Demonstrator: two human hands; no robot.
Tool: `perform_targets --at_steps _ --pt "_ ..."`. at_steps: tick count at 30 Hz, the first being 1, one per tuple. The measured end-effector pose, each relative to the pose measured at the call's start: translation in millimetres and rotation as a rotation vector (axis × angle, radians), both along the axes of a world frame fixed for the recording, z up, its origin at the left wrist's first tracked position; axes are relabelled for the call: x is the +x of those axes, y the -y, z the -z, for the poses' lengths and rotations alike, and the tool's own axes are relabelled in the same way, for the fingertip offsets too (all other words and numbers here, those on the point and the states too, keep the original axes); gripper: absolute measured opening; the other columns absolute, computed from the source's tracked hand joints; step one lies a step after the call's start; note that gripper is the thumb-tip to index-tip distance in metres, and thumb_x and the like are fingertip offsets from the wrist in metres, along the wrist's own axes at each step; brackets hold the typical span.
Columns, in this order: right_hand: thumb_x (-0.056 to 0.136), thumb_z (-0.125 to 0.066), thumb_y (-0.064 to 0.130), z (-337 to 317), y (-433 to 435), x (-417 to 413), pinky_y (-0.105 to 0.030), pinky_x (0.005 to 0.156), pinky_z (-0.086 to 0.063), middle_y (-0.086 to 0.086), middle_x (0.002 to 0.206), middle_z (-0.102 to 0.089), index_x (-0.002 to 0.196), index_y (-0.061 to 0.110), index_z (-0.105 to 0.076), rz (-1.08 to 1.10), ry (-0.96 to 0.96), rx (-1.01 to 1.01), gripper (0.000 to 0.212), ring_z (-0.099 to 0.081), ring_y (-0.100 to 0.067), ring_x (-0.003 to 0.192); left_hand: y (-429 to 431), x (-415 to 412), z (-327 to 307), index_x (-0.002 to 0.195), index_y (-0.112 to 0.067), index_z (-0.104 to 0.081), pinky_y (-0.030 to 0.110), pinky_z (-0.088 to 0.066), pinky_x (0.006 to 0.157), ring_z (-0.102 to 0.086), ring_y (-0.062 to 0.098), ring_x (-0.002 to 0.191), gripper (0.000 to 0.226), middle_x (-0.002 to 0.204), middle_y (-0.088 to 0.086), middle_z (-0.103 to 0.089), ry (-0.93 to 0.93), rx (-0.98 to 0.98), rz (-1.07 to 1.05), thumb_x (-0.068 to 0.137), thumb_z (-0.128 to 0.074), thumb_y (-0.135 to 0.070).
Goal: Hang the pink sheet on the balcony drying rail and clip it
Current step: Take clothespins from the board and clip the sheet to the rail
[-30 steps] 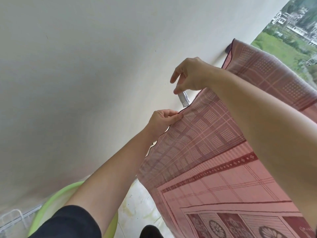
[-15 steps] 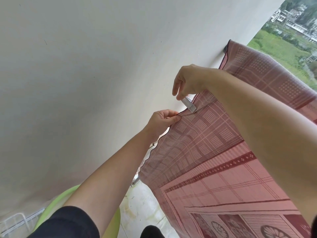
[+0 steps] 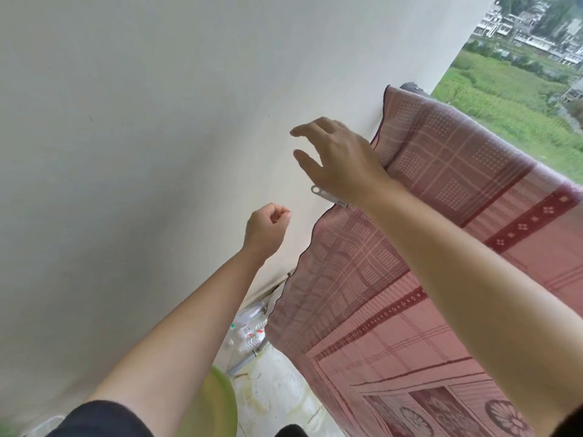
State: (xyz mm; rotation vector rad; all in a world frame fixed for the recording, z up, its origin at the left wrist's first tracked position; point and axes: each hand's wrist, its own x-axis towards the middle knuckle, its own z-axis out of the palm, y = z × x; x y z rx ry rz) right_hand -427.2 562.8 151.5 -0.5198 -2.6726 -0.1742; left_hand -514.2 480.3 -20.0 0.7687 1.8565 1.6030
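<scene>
Soft, even daylight enters from the open side to the right of the fingers (image 3: 303, 131) of the right hand (image 3: 340, 162), where the field (image 3: 504, 99) and houses (image 3: 520, 33) look bright and hazy. Those fingers are smeared with blur; the left hand (image 3: 268, 225) below them is sharper. The wall (image 3: 142, 137) left of the fingers greys toward the frame edge. The sheet (image 3: 441, 184) shows mild shade under the wrist. Wide-angle stretch swells both forearms at the bottom.

Plain white wall (image 3: 157, 152), pale stained floor (image 3: 277, 386), green fields (image 3: 504, 99) outside
</scene>
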Motion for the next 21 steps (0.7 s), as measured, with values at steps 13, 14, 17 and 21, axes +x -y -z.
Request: perform_targets --at_steps 13,14,17,21 --pt "0.091 -0.061 0.022 219.6 80.6 163.5 -0.043 0.087 -0.052 -0.007 0.128 -0.055 0.125 0.010 -0.060 0.223 0.064 -0.237 0.036 -0.056 -0.027 0.111 99.4 42.6 96.9 0.150 -0.019 -0.032 0.046 -0.014 0.118 -0.017 0.028 0.147 0.056 0.161 0.010 -0.018 -0.689 -0.546 0.060 0.101 -0.038 -0.045" --pt "0.090 -0.061 0.022 222.6 83.1 178.5 -0.043 0.086 -0.052 -0.006 0.127 -0.055 0.125 0.011 -0.059 0.273 0.059 -0.257 0.036 -0.056 -0.026 0.111 99.8 53.2 95.5 0.150 -0.019 -0.033 0.046 -0.013 0.118 -0.017 0.028 0.147 0.055 0.161 0.010 -0.019 -0.730 -0.524 0.086 0.101 -0.039 -0.044" --pt "0.093 -0.059 0.026 216.9 93.8 226.5 -0.045 0.089 -0.053 -0.006 0.131 -0.057 0.128 0.013 -0.058 0.449 0.045 -0.286 0.037 -0.056 -0.026 0.115 93.6 84.6 79.9 0.140 -0.015 -0.048 0.051 -0.022 0.115 -0.034 0.031 0.139 0.052 0.148 0.013 -0.042 -0.862 -0.404 0.170 0.100 -0.037 -0.046" --pt "0.097 -0.051 0.033 206.8 117.7 312.9 -0.046 0.096 -0.052 -0.006 0.138 -0.053 0.135 0.019 -0.051 0.589 0.016 -0.283 0.040 -0.055 -0.025 0.123 80.9 149.7 50.2 0.113 -0.013 -0.060 0.050 -0.040 0.097 -0.055 0.032 0.106 0.044 0.115 0.010 -0.060 -1.013 -0.245 0.313 0.096 -0.038 -0.047"
